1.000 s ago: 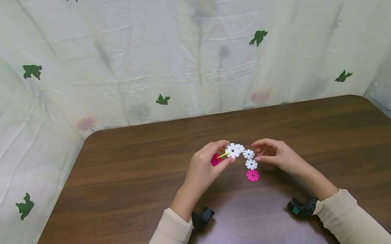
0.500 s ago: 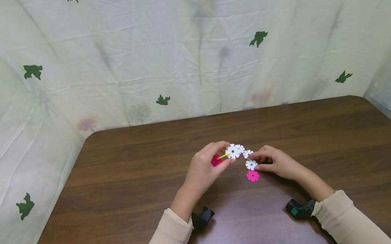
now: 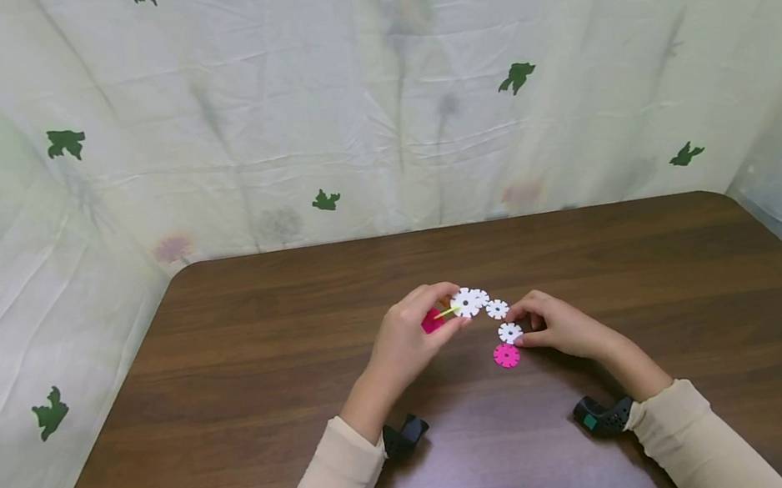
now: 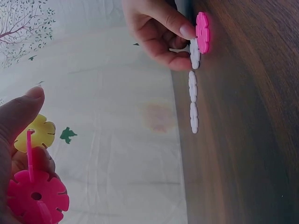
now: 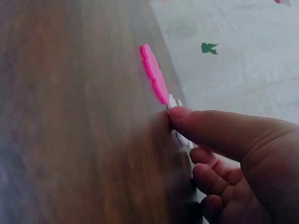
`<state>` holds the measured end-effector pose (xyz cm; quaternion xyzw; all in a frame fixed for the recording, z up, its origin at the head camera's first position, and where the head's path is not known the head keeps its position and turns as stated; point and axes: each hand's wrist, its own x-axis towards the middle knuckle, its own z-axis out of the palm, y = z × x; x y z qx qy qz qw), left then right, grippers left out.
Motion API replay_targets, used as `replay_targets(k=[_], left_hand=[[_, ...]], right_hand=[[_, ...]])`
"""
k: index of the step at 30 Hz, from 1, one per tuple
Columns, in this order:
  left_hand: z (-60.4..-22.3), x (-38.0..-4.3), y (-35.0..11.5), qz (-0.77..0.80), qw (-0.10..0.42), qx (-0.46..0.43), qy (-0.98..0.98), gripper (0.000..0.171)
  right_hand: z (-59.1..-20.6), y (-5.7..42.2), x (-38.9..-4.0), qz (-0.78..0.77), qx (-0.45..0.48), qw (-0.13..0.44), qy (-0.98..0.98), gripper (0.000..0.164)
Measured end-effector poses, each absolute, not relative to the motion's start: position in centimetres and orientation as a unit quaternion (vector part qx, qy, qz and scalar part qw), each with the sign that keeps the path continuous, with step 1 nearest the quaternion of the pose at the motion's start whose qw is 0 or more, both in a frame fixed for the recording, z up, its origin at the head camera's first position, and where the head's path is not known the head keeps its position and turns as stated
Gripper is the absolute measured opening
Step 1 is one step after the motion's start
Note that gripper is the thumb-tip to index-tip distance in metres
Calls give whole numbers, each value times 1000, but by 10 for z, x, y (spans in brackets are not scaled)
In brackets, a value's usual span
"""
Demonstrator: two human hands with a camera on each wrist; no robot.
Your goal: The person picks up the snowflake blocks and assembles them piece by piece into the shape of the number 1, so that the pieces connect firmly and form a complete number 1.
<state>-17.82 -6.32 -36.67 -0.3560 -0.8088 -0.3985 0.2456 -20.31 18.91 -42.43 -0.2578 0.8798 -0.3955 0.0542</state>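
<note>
My left hand (image 3: 405,335) holds a cluster of slotted, flower-shaped discs off the table. A white disc (image 3: 465,302), a yellow disc (image 4: 39,133) and a pink disc (image 4: 37,196) show in it, with some pieces set edge-on. My right hand (image 3: 555,326) pinches a loose white disc (image 3: 511,333) between thumb and fingers, low over the tabletop. Right beside that disc lies a bright pink disc (image 3: 506,356). Two more white discs (image 3: 497,309) lie in a line farther back; one is partly hidden behind the cluster in the head view.
The brown wooden table (image 3: 275,430) has rounded far corners. A pale curtain (image 3: 342,116) with green leaf shapes hangs behind it and along the sides. Black wrist cameras (image 3: 406,437) sit under both forearms, close to the tabletop.
My right hand has come down from beside the farther white disc to the nearer one and gripped it. That disc has shifted slightly right and nearer; the left hand has held still.
</note>
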Motion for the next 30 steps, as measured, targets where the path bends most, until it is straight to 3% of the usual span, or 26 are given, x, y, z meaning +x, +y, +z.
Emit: replay_targets(k=[5,13,30], left_hand=[[-366,-178,-63,-398,248,-357,-808,35],[-366,-178,-62,-395,250,-358,-808,36],[-369,-177,-60,-391,235,-361,-814,36]], right_hand=[[-423,189,-204,-431,-244,61,867,26],[-417,187,-205,-485,-222,24,845,20],[-364,172,-180,-569,-241,-21,786,12]])
